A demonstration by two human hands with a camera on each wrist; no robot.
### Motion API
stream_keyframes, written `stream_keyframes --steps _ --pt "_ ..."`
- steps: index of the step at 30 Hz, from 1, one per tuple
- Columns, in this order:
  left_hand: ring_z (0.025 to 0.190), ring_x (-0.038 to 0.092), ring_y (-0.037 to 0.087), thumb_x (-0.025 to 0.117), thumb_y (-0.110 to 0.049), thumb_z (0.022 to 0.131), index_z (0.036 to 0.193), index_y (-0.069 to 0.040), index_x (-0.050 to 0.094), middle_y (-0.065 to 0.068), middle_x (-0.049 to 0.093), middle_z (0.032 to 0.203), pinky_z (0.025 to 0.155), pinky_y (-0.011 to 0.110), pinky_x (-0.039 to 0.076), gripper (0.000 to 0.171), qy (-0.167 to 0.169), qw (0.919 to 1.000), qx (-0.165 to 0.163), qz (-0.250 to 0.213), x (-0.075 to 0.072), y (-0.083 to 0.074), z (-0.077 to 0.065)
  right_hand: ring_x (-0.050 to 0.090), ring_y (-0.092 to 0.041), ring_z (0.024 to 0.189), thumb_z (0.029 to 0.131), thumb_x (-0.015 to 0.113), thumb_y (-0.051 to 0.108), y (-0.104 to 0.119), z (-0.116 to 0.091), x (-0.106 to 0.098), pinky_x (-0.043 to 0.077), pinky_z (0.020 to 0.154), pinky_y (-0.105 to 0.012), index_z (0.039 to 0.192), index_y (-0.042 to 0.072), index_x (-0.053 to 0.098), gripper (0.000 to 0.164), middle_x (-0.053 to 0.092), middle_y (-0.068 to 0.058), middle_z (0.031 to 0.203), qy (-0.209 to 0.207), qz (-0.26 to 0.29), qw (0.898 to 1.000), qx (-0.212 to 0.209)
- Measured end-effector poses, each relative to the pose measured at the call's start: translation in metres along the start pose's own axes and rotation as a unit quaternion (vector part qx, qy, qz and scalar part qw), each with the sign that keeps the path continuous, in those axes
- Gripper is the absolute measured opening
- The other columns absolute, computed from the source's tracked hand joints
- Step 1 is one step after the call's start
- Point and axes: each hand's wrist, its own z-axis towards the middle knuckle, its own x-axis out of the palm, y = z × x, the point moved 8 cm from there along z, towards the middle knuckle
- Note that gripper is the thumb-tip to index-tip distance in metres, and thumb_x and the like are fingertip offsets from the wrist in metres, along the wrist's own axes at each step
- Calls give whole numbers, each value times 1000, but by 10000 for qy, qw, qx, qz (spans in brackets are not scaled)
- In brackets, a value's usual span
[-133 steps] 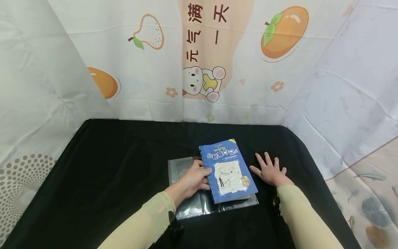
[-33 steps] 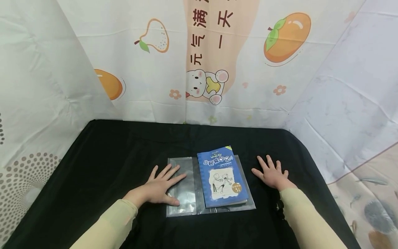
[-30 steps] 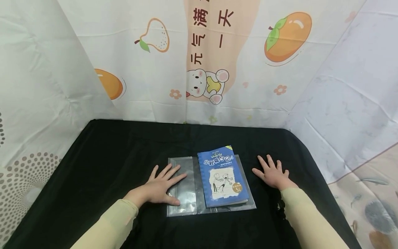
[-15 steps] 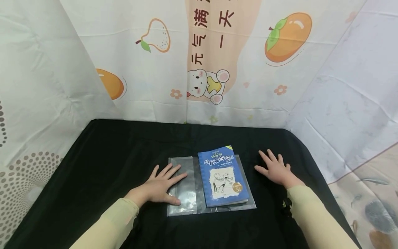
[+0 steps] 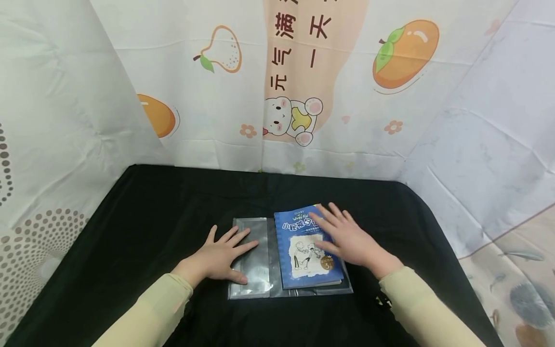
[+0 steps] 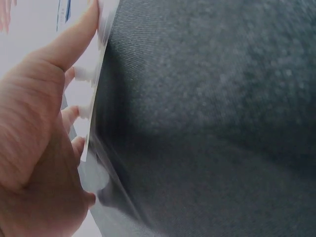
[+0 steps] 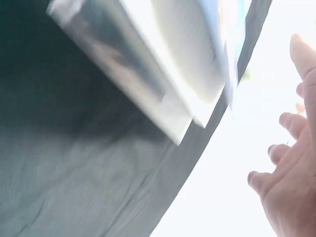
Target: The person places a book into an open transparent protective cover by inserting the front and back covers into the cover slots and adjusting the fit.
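A blue paperback book with a cartoon drawing on its front lies on the right half of a clear plastic book cover. My left hand rests with spread fingers on the cover's left flap; in the left wrist view its fingertips meet the plastic. The right hand reaches over the book's upper right part with fingers spread, hiding some of the title. In the right wrist view, blurred page edges show, and the right hand stands apart from them, holding nothing.
Black cloth covers the table under the book and plastic. Behind it hangs a white curtain with fruit and bear prints, and pale sheets close off the sides.
Earlier the left hand gripped the book's left edge; then it lay spread on the plastic flap. The right hand has since lifted from the cloth on the right and moved left over the book.
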Motion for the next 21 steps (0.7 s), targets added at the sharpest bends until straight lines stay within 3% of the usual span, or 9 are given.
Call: stream_keyframes --steps 8,21 --pt "145 6 30 53 -81 73 151 -40 22 0 13 161 106 73 4 94 86 9999 -82 0 2 1 2 7 -36 144 93 52 58 52 2 27 18 111 -63 153 27 21 74 16 -9 160 393 -305 9942 -956" --pt "144 4 31 53 -82 72 151 -40 22 1 11 161 106 73 5 95 164 9996 -122 -171 5 2 2 7 -39 143 91 51 62 61 -11 67 16 109 -67 153 29 20 77 14 -8 160 1037 -168 9884 -1096"
